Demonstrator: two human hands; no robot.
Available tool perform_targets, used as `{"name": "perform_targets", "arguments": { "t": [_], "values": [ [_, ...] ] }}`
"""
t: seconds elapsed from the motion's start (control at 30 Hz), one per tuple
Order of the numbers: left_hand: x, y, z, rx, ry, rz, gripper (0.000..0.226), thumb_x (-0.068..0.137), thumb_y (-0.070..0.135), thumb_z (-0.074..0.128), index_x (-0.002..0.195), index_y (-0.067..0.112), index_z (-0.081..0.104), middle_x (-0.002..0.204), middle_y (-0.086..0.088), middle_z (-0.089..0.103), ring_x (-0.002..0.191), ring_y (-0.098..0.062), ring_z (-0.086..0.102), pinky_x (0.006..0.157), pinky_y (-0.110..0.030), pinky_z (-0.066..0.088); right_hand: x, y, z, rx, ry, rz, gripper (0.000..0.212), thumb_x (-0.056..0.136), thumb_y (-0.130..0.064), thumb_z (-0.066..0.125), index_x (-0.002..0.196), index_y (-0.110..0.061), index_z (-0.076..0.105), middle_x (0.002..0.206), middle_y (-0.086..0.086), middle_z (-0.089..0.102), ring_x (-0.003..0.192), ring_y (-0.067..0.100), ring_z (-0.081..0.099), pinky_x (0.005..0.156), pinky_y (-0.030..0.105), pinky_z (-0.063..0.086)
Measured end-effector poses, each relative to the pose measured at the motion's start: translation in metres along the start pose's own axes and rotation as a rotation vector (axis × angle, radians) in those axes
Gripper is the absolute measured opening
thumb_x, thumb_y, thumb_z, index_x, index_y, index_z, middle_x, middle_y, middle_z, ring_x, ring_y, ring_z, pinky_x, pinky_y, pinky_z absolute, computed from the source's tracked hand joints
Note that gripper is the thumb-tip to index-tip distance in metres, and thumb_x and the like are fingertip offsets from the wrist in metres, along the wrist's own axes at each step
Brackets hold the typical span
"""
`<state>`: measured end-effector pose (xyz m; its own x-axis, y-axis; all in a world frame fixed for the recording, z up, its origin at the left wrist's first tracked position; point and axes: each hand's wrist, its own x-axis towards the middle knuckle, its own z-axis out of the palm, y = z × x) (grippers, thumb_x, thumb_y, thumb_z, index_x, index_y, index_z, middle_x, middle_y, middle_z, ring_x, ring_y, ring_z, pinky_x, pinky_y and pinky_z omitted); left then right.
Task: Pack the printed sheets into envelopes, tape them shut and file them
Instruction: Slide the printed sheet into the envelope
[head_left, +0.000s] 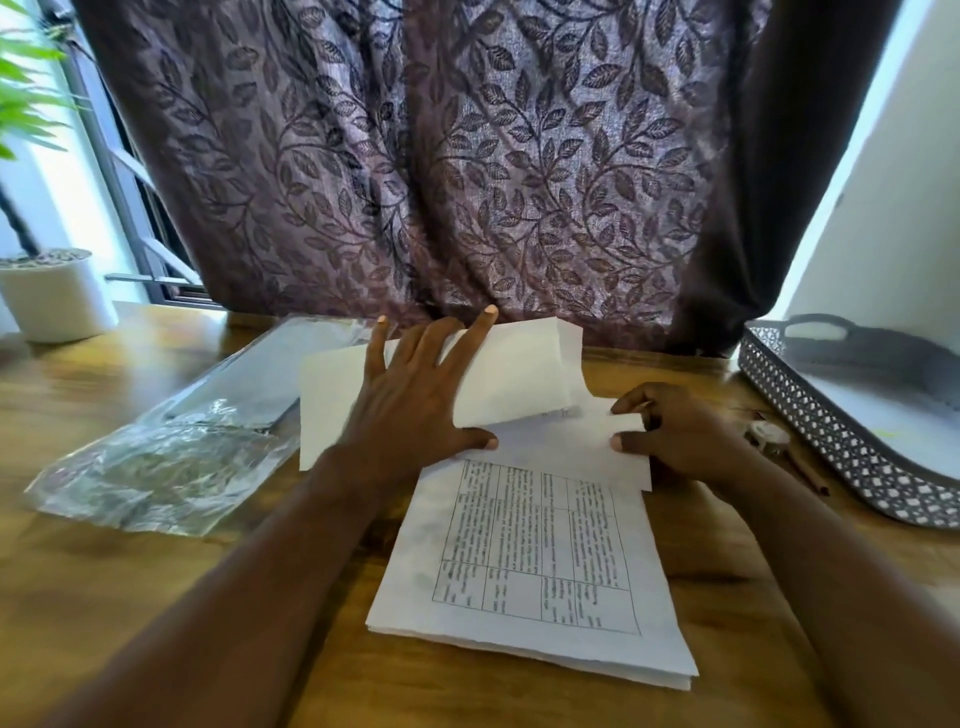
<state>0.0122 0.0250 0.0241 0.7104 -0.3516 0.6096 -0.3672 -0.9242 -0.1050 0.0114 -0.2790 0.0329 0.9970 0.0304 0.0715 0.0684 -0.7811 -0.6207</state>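
A stack of printed sheets (540, 571) with a table of text lies on the wooden desk in front of me. My left hand (415, 400) rests flat with spread fingers on a white envelope (519, 374) at the far end of the stack, its thumb under the envelope's lower edge. My right hand (675, 431) pinches the right edge of a folded white sheet (571, 447) that lies half under the envelope. How far the sheet sits inside the envelope is hidden by my left hand.
A crumpled clear plastic wrapper (171, 447) lies at the left. A white plant pot (52, 296) stands far left. A grey perforated tray (841, 447) sits at the right edge, with small objects (769, 436) beside it. A patterned curtain (467, 156) hangs behind the desk.
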Motion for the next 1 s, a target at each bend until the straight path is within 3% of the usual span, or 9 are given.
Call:
{"name": "perform_targets", "arguments": {
  "t": [0.07,0.17,0.33,0.43,0.5,0.63,0.7,0.87,1.0],
  "values": [
    [0.000,-0.002,0.000,-0.012,0.004,-0.025,0.130,0.060,0.089,0.059,0.160,0.030,0.000,0.154,-0.002,0.034,0.142,-0.027,0.034,0.120,-0.063,0.013,-0.003,0.004,-0.003,0.203,0.074,0.016,0.013,0.087,-0.016,0.077,0.097,-0.015,0.069,0.097,0.009,0.072,0.090,0.029,0.071,0.082,0.054,0.060],
    [0.000,-0.005,0.001,-0.035,0.009,-0.051,0.129,0.060,0.091,0.057,0.160,0.030,0.002,0.155,-0.001,0.033,0.143,-0.026,0.033,0.119,-0.062,0.015,-0.005,0.010,-0.011,0.473,0.226,0.076,0.008,0.094,-0.014,0.068,0.101,-0.011,0.069,0.102,0.013,0.073,0.091,0.033,0.072,0.077,0.058,0.061],
    [0.002,-0.006,0.006,-0.073,0.011,-0.075,0.132,0.058,0.094,0.055,0.160,0.029,0.003,0.154,-0.004,0.035,0.141,-0.030,0.036,0.119,-0.063,0.016,-0.010,0.014,-0.032,0.854,0.602,0.072,0.020,0.102,-0.014,0.056,0.120,-0.005,0.056,0.114,0.015,0.065,0.095,0.035,0.071,0.049,0.037,0.060],
    [0.002,-0.006,0.008,-0.067,0.000,-0.077,0.132,0.057,0.096,0.052,0.160,0.029,0.003,0.153,-0.004,0.036,0.140,-0.030,0.036,0.119,-0.063,0.018,-0.017,0.012,-0.041,0.917,0.757,0.040,0.019,0.102,-0.019,0.055,0.119,-0.010,0.055,0.115,0.015,0.062,0.094,0.039,0.067,0.032,0.025,0.046],
    [0.003,-0.008,0.010,-0.068,-0.001,-0.081,0.131,0.058,0.097,0.048,0.160,0.028,0.004,0.153,-0.005,0.036,0.140,-0.030,0.036,0.118,-0.064,0.019,-0.021,0.013,-0.044,0.884,0.811,0.024,0.020,0.102,-0.023,0.056,0.119,-0.012,0.055,0.114,0.014,0.063,0.090,0.038,0.069,0.032,0.021,0.043],
    [0.003,-0.008,0.010,-0.078,-0.013,-0.100,0.132,0.058,0.098,0.047,0.160,0.028,0.003,0.154,-0.005,0.035,0.141,-0.031,0.034,0.119,-0.063,0.017,-0.028,0.011,-0.048,0.812,0.838,-0.051,0.017,0.102,-0.020,0.058,0.114,-0.008,0.058,0.097,-0.003,0.064,0.078,0.019,0.072,0.039,0.025,0.054],
    [0.003,-0.007,0.009,-0.083,-0.023,-0.101,0.133,0.057,0.099,0.048,0.160,0.028,0.001,0.155,-0.005,0.032,0.142,-0.031,0.032,0.119,-0.062,0.016,-0.029,0.011,-0.047,0.780,0.802,-0.069,0.012,0.102,-0.018,0.059,0.111,-0.011,0.058,0.095,-0.003,0.065,0.072,0.012,0.072,0.040,0.029,0.056],
    [0.004,-0.006,0.006,-0.109,-0.056,-0.101,0.137,0.055,0.101,0.046,0.159,0.031,-0.007,0.159,-0.003,0.027,0.145,-0.031,0.027,0.121,-0.060,0.009,-0.028,0.010,-0.045,0.698,0.731,-0.107,0.016,0.100,-0.016,0.060,0.110,-0.004,0.061,0.103,0.012,0.068,0.086,0.019,0.072,0.044,0.026,0.058],
    [0.005,-0.004,0.007,-0.113,-0.073,-0.068,0.140,0.052,0.100,0.050,0.159,0.033,-0.009,0.157,-0.003,0.028,0.144,-0.030,0.027,0.120,-0.057,0.005,-0.026,0.009,-0.045,0.663,0.648,-0.133,0.016,0.102,-0.016,0.056,0.112,-0.006,0.063,0.101,0.014,0.068,0.082,0.027,0.071,0.039,0.024,0.053]
  ]
}}
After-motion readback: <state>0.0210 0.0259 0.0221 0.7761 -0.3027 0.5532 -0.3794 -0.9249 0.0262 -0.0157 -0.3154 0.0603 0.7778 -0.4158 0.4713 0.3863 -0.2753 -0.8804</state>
